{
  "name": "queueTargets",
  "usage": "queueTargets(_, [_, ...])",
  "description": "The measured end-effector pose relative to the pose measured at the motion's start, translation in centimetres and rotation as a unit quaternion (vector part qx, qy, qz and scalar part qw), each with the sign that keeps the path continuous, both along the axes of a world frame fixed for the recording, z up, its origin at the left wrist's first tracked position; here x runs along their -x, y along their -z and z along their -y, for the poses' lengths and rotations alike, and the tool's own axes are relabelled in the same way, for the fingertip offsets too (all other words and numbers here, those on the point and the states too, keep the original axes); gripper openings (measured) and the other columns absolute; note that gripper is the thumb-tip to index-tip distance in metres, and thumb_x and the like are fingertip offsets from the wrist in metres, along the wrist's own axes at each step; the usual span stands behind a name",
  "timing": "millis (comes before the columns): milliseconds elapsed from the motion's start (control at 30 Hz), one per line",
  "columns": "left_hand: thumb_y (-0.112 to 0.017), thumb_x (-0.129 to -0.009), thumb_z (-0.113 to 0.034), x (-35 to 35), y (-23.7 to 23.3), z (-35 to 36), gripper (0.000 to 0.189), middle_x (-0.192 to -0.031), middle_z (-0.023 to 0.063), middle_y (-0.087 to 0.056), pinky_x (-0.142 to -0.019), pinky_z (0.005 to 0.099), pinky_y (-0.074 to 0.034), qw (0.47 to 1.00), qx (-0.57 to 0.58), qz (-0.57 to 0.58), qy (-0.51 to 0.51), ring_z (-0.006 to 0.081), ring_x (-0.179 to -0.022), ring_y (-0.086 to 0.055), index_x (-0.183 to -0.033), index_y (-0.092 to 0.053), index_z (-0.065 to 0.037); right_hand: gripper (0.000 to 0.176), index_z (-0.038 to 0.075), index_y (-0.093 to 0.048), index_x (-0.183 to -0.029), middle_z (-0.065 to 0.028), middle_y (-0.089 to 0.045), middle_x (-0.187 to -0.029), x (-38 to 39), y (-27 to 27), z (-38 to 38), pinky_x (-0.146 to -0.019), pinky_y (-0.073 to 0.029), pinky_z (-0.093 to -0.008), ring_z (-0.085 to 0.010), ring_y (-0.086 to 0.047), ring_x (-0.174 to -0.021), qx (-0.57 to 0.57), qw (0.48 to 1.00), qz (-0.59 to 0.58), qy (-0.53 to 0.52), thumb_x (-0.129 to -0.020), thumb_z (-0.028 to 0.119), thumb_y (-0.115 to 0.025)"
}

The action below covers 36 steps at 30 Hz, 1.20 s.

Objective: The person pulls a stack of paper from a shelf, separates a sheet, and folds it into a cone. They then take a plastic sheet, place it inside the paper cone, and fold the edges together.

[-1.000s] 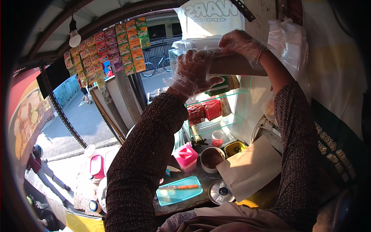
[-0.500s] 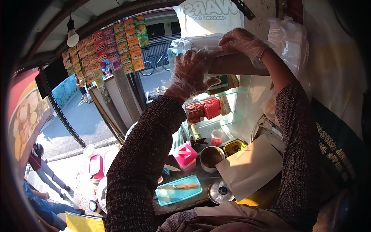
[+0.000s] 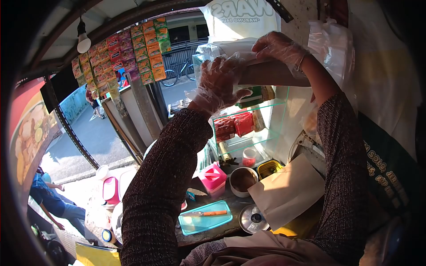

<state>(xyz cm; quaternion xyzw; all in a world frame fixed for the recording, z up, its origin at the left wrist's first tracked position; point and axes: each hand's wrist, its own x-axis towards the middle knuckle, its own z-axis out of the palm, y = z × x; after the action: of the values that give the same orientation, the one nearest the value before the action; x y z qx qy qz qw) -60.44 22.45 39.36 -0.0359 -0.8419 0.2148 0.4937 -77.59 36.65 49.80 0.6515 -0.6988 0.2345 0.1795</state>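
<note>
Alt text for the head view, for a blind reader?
In clear plastic gloves, the left hand grips the end of a stack of brown paper atop a glass cabinet, and the right hand rests on top. Below, a knife lies on a teal tray.

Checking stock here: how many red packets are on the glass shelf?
2. One red packet stands at the left of the glass shelf, beside the sleeve; the second red packet stands just right of it. Others may be hidden behind that sleeve.
</note>
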Motion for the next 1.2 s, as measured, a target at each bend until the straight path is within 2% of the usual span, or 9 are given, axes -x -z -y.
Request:
queueTargets(233, [-0.067, -0.069, -0.050, 0.1, 0.0, 0.1, 0.074, -0.125, 0.0082, -0.047, -0.089, 0.0511, -0.032, 1.000, 0.009, -0.005, -0.001, 0.0305, -0.112, -0.044, -0.131, -0.043, -0.018, 0.027, 0.001, -0.064, -0.097, -0.0091, -0.065, -0.094, -0.8, 0.2, -0.2, -0.083, -0.048, -0.0274, -0.0156, -0.061, -0.091, 0.003, 1.000, 0.003, 0.024, -0.071, 0.008, -0.071])
queueTargets(467, [-0.067, -0.069, -0.050, 0.0, 0.0, 0.1, 0.073, -0.125, 0.0075, -0.047, -0.089, 0.0506, -0.033, 1.000, 0.011, -0.001, -0.005, 0.0297, -0.111, -0.045, -0.131, -0.043, -0.019, 0.019, 0.002, -0.065, -0.093, -0.0092, -0.064, -0.093, -0.9, 0.3, -0.5, -0.083, -0.048, -0.0276, -0.0166, -0.062, -0.089, 0.023, 0.999, -0.046, 0.004, -0.075, 0.008, -0.067])
queueTargets(633, [-0.068, -0.066, -0.051, 0.1, 0.0, 0.3, 0.072, -0.123, 0.0069, -0.049, -0.088, 0.0530, -0.032, 1.000, 0.014, -0.018, 0.021, 0.0289, -0.111, -0.045, -0.125, -0.048, -0.016, 0.018, 0.002, -0.064, -0.093, -0.0091, -0.063, -0.094, -0.5, 0.1, -0.2, -0.082, -0.048, -0.0274, -0.0165, -0.062, -0.088, 0.000, 0.998, -0.054, 0.011, -0.076, 0.008, -0.065])
queueTargets(733, [-0.068, -0.066, -0.051, 0.1, -0.1, 0.2, 0.071, -0.121, 0.0071, -0.050, -0.090, 0.0547, -0.031, 1.000, -0.005, 0.000, 0.021, 0.0292, -0.112, -0.044, -0.125, -0.048, -0.017, 0.017, 0.002, -0.064, -0.093, -0.0090, -0.063, -0.094, -0.5, 0.3, -0.2, -0.083, -0.047, -0.0275, -0.0161, -0.062, -0.087, 0.000, 1.000, -0.024, 0.002, -0.078, 0.010, -0.065])
queueTargets(900, [-0.068, -0.066, -0.051, 0.3, 0.1, 0.4, 0.070, -0.119, 0.0071, -0.051, -0.093, 0.0564, -0.028, 1.000, -0.006, -0.003, 0.009, 0.0296, -0.113, -0.044, -0.125, -0.048, -0.018, 0.016, 0.005, -0.065, -0.093, -0.0080, -0.063, -0.094, -1.2, 0.4, -1.0, -0.086, -0.044, -0.0294, -0.0171, -0.059, -0.091, 0.023, 0.995, -0.094, 0.002, -0.080, 0.015, -0.062])
queueTargets(967, [-0.068, -0.066, -0.051, 0.3, 0.1, 0.3, 0.070, -0.119, 0.0071, -0.051, -0.094, 0.0567, -0.028, 1.000, -0.011, 0.000, 0.007, 0.0297, -0.113, -0.044, -0.125, -0.048, -0.018, 0.016, 0.005, -0.066, -0.092, -0.0079, -0.063, -0.094, -1.0, 0.1, -0.9, -0.086, -0.044, -0.0297, -0.0175, -0.059, -0.092, 0.007, 0.997, -0.078, 0.001, -0.081, 0.016, -0.062])
queueTargets(1067, [-0.068, -0.067, -0.051, 0.2, 0.0, 0.1, 0.071, -0.120, 0.0069, -0.051, -0.094, 0.0565, -0.028, 1.000, -0.015, 0.003, 0.002, 0.0296, -0.114, -0.043, -0.126, -0.047, -0.019, 0.017, 0.005, -0.066, -0.092, -0.0080, -0.063, -0.094, -0.8, 0.1, -0.8, -0.086, -0.044, -0.0301, -0.0179, -0.058, -0.093, -0.005, 0.999, -0.053, -0.005, -0.081, 0.017, -0.062])
queueTargets(1133, [-0.069, -0.068, -0.048, 0.1, -0.2, 0.0, 0.072, -0.123, 0.0077, -0.049, -0.087, 0.0506, -0.033, 1.000, -0.001, 0.000, -0.002, 0.0303, -0.109, -0.046, -0.130, -0.044, -0.022, 0.017, 0.005, -0.066, -0.092, -0.0083, -0.063, -0.094, -0.9, 0.1, -0.8, -0.086, -0.044, -0.0301, -0.0178, -0.058, -0.093, -0.001, 0.999, -0.044, -0.010, -0.081, 0.018, -0.062])
queueTargets(1200, [-0.069, -0.068, -0.048, 0.0, -0.2, -0.1, 0.072, -0.123, 0.0077, -0.049, -0.087, 0.0505, -0.033, 1.000, 0.002, 0.001, -0.010, 0.0303, -0.109, -0.046, -0.130, -0.043, -0.022, 0.017, 0.005, -0.066, -0.091, -0.0088, -0.064, -0.094, -1.0, 0.0, -0.8, -0.086, -0.043, -0.0299, -0.0174, -0.058, -0.094, -0.010, 0.998, -0.055, 0.002, -0.080, 0.017, -0.063])
